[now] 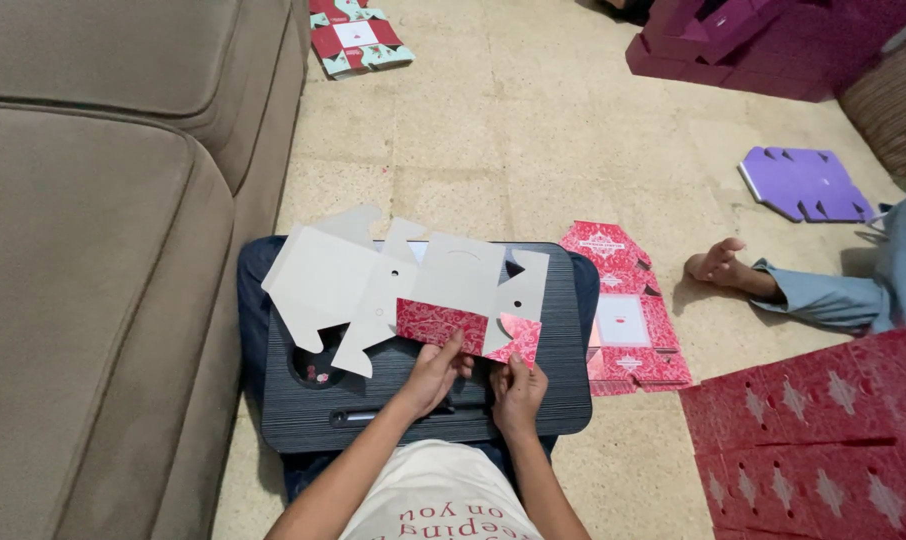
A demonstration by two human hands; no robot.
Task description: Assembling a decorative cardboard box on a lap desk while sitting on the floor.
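A person seated on a tiled floor [533, 130] beside a beige sofa [103, 250] works a flat cardboard box blank [403, 285] on a black lap desk [563, 380]. The blank lies grey side up across the desk, its left edge hanging past the desk toward the sofa; one flap along the near edge is folded over, showing its red patterned face. The left hand [435, 372] pinches that red flap from below, thumb on top and fingers curled. The right hand [518, 388] grips the flap's right corner just beside it, fingers closed on the card.

To the right of the desk, a stack of red box blanks [623, 320] lies flat on the floor, touching the desk's edge. Beyond it, another person's bare foot [715, 264] and light blue trouser leg [833, 295] rest on the tiles. A large red sheet of punched card [823, 430] fills the lower right corner. A purple blank [801, 182] lies farther off, near a pile of magenta boxes [733, 40]. A red and green blank [355, 38] lies by the sofa's far end.
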